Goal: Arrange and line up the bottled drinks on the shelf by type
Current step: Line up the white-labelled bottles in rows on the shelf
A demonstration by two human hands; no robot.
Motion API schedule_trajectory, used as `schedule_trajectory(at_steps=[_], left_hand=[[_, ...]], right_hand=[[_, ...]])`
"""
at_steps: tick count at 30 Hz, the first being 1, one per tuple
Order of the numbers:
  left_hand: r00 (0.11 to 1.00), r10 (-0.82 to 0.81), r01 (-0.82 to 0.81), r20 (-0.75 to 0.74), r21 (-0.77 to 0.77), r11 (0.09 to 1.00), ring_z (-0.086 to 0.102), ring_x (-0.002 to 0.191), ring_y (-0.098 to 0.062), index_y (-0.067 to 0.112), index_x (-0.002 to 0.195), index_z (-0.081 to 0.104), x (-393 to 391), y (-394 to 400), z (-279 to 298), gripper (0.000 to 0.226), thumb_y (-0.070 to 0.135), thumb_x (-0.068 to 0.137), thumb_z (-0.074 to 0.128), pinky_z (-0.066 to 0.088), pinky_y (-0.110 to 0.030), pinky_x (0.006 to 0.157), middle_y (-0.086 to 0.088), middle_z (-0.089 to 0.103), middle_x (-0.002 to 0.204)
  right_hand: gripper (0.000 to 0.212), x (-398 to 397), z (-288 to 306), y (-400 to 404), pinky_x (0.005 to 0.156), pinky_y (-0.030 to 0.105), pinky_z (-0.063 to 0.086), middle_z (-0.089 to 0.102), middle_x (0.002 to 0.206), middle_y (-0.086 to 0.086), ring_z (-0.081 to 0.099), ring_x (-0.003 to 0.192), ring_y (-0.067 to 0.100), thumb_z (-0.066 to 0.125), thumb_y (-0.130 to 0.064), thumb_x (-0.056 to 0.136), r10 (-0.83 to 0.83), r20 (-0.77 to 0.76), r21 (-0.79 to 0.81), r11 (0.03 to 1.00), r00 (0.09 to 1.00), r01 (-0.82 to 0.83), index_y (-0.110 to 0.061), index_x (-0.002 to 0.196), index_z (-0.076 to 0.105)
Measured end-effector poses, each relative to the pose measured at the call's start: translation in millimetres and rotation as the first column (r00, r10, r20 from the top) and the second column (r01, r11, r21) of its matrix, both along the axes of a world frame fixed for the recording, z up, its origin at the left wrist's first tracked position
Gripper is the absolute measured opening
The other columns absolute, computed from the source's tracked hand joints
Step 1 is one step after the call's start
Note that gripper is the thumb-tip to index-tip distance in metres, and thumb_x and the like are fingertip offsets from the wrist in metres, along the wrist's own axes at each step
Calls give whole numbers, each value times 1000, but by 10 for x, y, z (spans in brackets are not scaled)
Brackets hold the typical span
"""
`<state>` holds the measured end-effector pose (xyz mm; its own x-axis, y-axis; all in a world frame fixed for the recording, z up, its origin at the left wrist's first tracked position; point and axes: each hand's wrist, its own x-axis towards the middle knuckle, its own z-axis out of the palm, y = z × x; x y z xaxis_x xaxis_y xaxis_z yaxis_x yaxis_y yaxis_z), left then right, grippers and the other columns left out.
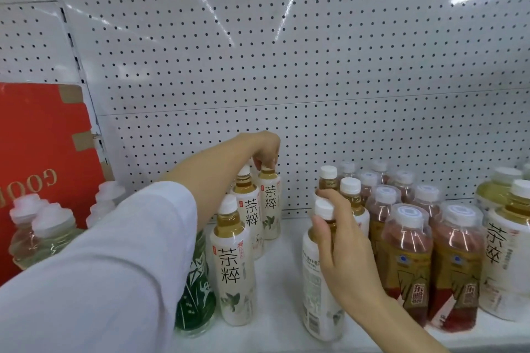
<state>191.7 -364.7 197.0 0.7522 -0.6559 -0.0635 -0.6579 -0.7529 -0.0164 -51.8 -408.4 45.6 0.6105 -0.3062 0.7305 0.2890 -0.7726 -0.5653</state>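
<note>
**Tea row part-built, more bottles waiting at the right**

The left hand [265, 149] is closed from above on the cap of the rearmost tea bottle [269, 203], fingertips pinched round the top; the bottle stands upright on the shelf [281, 266], close to the pegboard back wall [286, 66]. The right hand [341, 241] is wrapped round the neck and shoulder of another tea bottle [318, 289], whose label is turned away; whether it is lifted or standing cannot be told.

Outward from the left hand, toward 7 o'clock, two more white-labelled tea bottles [233, 264] are lined up in front of the held one, labels forward, so a single file of three appears formed. A green bottle [195, 295] is seen just beside the front of that file at 9 o'clock, partly hidden by the sleeve [114, 266].

At 3 o'clock of the right hand, two further tea bottles [351, 198] are mixed against a block of red-brown drinks [407, 255], and a similar white-labelled bottle [504, 255] stands at the far right. These are judged still to be moved.

A bare strip of shelf is left between the two hands, giving room to carry bottles across. The front edge lies at 6 o'clock, near the front bottles; the red carton [37, 152] bounds the left.
</note>
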Motion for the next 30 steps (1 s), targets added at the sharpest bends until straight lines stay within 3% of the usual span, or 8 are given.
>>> schedule_trajectory(at_steps=[5, 10, 13, 16, 21, 23, 26, 30], left_hand=[[988, -145, 139, -59, -97, 986, 74, 78, -20, 5, 115, 72, -94, -260, 35, 25, 9, 91, 73, 58, -20, 64, -14, 69, 113], [957, -268, 252, -113, -138, 958, 75, 88, -25, 4, 113, 72, -289, -601, 20, 23, 5, 90, 72, 62, -25, 73, -9, 63, 98], [948, -295, 281, -117, -117, 952, 75, 88, -25, 4, 112, 72, -363, -702, 25, 22, 2, 90, 71, 63, -26, 74, -11, 63, 98], [948, -293, 277, -124, -127, 952, 75, 92, -27, 7, 112, 72, -363, -653, 23, 22, 4, 90, 71, 63, -28, 75, -15, 65, 111], [929, -324, 288, -179, -202, 936, 70, 97, -23, 12, 135, 58, -388, -403, 22, 42, 17, 95, 68, 61, -29, 80, -7, 60, 119], [937, -300, 261, -177, -211, 942, 65, 100, -18, 16, 143, 51, -367, -228, 115, 50, 27, 96, 67, 55, -24, 77, -3, 62, 125], [978, -201, 192, -49, -151, 970, 64, 99, -16, 17, 127, 66, -223, 129, 279, 35, 33, 95, 67, 50, -23, 75, -3, 69, 120], [985, -21, 32, -170, 59, 998, 71, 97, -24, 14, 113, 73, -104, 548, 229, 34, 36, 87, 76, 60, -28, 73, 0, 70, 102]], right_hand=[[46, -58, -45, 1, 78, 27, 50, 64, 114, -11, 65, 97, 12, 31, -53, 96, -56, 115, 25, 998, 992, 54, -34, 137, 38], [40, -13, -24, -14, 84, 12, 44, 45, 123, -30, 63, 101, 7, 36, -42, 99, -94, 199, 35, 995, 975, 89, -27, 136, 40], [37, 19, -12, -18, 88, 2, 36, 44, 118, -27, 49, 108, -12, 40, -33, 100, -116, 232, -12, 992, 966, 122, -21, 135, 42], [38, 49, -10, 29, 86, 14, 44, 53, 117, -6, 47, 105, -6, 40, -32, 100, -98, 228, -58, 992, 969, 114, -20, 135, 42], [38, 74, -24, 23, 75, 37, 56, 49, 121, -16, 60, 100, 12, 39, -38, 100, -89, 192, -66, 992, 977, 103, -28, 137, 39], [38, 68, -36, 12, 74, 37, 56, 53, 120, -14, 62, 97, 13, 39, -39, 100, -85, 182, -71, 993, 980, 99, -29, 136, 39], [37, 66, -46, 14, 77, 31, 53, 61, 115, -6, 65, 97, 14, 37, -41, 100, -67, 154, -49, 996, 986, 75, -31, 135, 38], [40, 65, -70, -4, 79, 16, 41, 62, 118, -5, 58, 92, 9, 39, -46, 99, -24, 119, -10, 1000, 993, 26, -34, 137, 37]])
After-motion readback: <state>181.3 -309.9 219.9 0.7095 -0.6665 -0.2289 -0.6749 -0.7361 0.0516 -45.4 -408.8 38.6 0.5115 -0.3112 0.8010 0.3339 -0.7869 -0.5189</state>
